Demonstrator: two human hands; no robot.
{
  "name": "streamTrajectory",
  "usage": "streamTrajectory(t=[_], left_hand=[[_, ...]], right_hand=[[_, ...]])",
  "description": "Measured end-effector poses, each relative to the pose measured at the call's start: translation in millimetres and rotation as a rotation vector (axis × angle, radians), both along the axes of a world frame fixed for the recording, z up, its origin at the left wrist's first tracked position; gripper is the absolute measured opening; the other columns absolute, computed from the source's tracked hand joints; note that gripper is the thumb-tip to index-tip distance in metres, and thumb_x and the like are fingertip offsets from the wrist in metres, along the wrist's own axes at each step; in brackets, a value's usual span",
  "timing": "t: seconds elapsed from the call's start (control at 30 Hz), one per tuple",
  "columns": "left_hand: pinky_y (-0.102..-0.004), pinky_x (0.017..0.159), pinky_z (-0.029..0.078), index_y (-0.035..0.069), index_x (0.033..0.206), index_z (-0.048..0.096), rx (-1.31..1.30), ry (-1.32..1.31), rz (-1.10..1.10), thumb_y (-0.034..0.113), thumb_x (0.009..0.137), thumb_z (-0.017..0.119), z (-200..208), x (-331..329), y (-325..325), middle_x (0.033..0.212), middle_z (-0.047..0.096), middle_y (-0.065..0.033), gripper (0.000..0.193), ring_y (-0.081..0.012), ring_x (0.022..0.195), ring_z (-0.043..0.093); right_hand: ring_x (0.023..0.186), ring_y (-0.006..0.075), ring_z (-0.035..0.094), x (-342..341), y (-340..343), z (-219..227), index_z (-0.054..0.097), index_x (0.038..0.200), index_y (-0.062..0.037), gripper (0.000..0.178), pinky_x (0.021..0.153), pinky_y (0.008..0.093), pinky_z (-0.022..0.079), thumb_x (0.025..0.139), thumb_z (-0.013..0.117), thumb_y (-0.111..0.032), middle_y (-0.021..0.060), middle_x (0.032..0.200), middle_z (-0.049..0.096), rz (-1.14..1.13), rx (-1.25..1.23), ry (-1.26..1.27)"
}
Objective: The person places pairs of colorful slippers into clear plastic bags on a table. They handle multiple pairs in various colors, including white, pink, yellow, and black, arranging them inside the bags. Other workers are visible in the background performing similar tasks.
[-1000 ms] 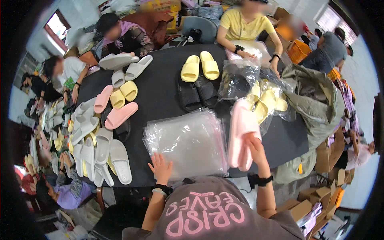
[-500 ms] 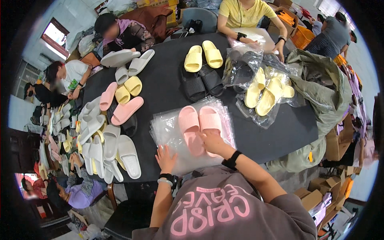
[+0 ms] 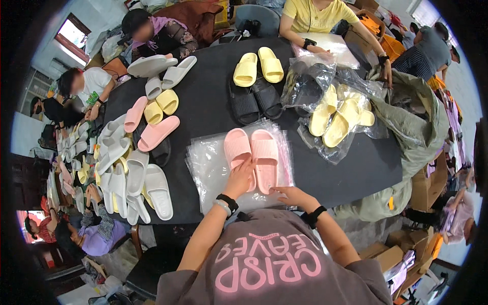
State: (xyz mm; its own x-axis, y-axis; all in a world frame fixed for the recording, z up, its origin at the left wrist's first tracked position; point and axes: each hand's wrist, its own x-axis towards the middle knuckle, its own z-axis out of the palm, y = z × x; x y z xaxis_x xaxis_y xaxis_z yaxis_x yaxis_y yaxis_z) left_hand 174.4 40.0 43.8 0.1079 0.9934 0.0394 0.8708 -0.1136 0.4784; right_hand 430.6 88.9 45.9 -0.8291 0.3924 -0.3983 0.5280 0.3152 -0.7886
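Left hand (image 3: 240, 179) laid over one of two pink slippers (image 3: 265, 156) in the head view, grip impossible to tell; right hand (image 3: 296, 197) loosely open at the other's heel. Apparently squaring the pair on stacked clear bags (image 3: 208, 165); probably calls next for opening one. Beyond: two yellow slippers (image 3: 245, 71), two black slippers (image 3: 268, 99). Leftward, uncovered: two more pink ones (image 3: 160, 133), two yellow ones (image 3: 168, 101); grey slippers (image 3: 159, 192) too overlapped to count.

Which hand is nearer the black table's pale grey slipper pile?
Left. Left hand is right of the pile, on the left pink ribbed slipper; right hand is farther right, at the other slipper's heel.
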Motion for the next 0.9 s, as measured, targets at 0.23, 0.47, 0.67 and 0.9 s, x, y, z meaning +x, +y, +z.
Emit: streamTrajectory(t=[0.23,0.47,0.67,0.9], left_hand=[[-0.0435,0.079,0.047,0.01,0.115,0.058,-0.191,-0.033,0.01,0.014,0.08,0.058,-38,-8,-14,0.099,0.064,-0.0126,0.035,-0.0324,0.091,0.061],[-0.0435,0.069,0.048,0.005,0.089,0.065,-0.167,-0.272,0.3,0.023,0.084,0.06,54,-57,28,0.089,0.063,-0.0142,0.019,-0.0335,0.08,0.062],[-0.04,0.073,0.048,0.002,0.087,0.062,0.099,-0.168,0.305,0.012,0.085,0.053,112,-129,76,0.087,0.06,-0.0172,0.014,-0.0338,0.082,0.059],[-0.0427,0.079,0.048,-0.001,0.106,0.057,0.35,0.011,0.506,0.003,0.076,0.065,138,-235,114,0.105,0.054,-0.0214,0.032,-0.0376,0.092,0.056]], right_hand=[[0.101,0.0413,0.059,-4,-1,-14,0.014,0.148,-0.0205,0.082,0.089,0.0421,0.046,0.082,0.062,-0.021,0.0269,0.114,0.059,0.066,-0.002,-0.047],[0.112,0.0406,0.054,0,2,-10,0.0,0.15,-0.0165,0.102,0.097,0.0393,0.041,0.078,0.071,-0.033,0.0276,0.133,0.047,-0.015,-0.225,-0.064],[0.119,0.0347,0.052,0,10,11,-0.001,0.15,-0.0177,0.109,0.1,0.037,0.039,0.076,0.075,-0.041,0.0249,0.137,0.044,0.003,-0.315,-0.157],[0.117,0.0382,0.052,-1,4,-11,0.009,0.149,-0.0091,0.103,0.098,0.038,0.04,0.077,0.069,-0.053,0.0284,0.128,0.051,0.041,-0.099,-0.106]])
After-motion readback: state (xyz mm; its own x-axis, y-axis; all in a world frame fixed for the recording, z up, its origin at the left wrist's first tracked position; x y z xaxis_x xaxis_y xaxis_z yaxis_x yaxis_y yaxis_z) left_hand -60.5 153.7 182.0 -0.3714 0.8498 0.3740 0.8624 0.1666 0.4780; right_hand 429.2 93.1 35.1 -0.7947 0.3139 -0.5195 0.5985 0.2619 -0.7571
